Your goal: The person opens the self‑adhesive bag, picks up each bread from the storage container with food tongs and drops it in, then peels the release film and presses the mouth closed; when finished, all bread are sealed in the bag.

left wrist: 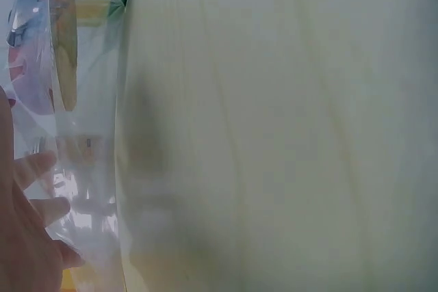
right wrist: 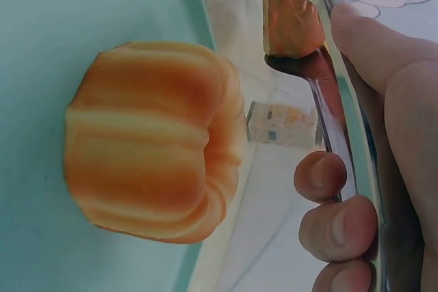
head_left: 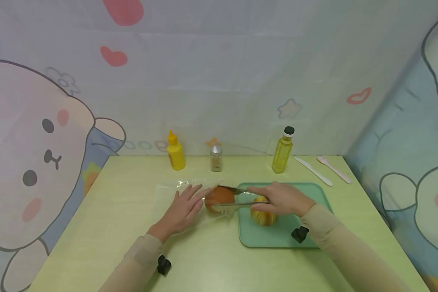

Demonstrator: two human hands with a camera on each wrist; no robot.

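In the head view my right hand (head_left: pixel 282 198) grips metal tongs (head_left: pixel 241 203), and their jaws hold a round brown bun (head_left: pixel 219 198) between them. Clear plastic film (left wrist: pixel 89 189), which looks like a bag, lies around and under the bun. My left hand (head_left: pixel 184 207) touches this film left of the bun, its fingers fairly straight and spread. A second bun, ridged and golden (right wrist: pixel 147 141), sits on the green tray (head_left: pixel 252 239) beneath my right hand. From the right wrist, my fingers are curled round the tong handles.
Along the back stand a yellow squeeze bottle (head_left: pixel 176 154), a shaker with a metal cap (head_left: pixel 216 159) and an oil bottle (head_left: pixel 282 152). A white plastic knife (head_left: pixel 314 172) and a pink fork (head_left: pixel 333 169) lie at the back right of the table (head_left: pixel 106 227).
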